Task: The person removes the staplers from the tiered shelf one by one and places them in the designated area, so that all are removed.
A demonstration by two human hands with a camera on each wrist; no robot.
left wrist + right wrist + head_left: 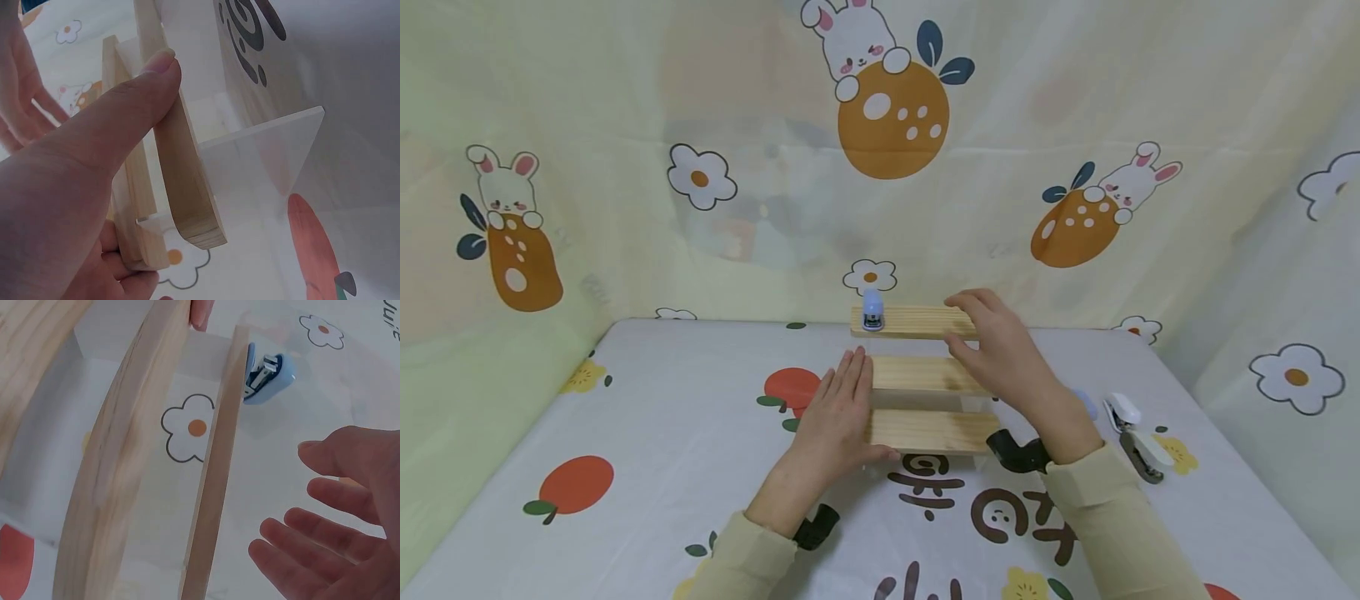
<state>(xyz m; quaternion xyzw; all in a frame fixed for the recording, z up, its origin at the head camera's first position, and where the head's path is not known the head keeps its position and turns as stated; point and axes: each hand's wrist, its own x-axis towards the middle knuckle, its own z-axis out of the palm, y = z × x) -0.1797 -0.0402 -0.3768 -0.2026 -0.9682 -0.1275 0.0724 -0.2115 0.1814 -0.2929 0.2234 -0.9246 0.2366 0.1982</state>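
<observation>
A three-tier wooden step rack (932,429) with clear side panels stands on the table. My left hand (835,417) holds its left end. In the left wrist view, the thumb (134,94) presses the front board's edge, and the other fingers lie by the end of the board behind. On the left end of the top board sits a small light-blue stapler (872,310), also visible beyond that board in the right wrist view. Near the top board's right end is my right hand (1003,350), its fingers spread and relaxed around nothing.
To the right of the rack lie a white stapler (1122,410) and a grey-and-white stapler (1144,454). A light-blue object (1085,403) shows partly behind the right wrist. A patterned cloth (647,433) covers the table, and a printed curtain (760,242) hangs behind.
</observation>
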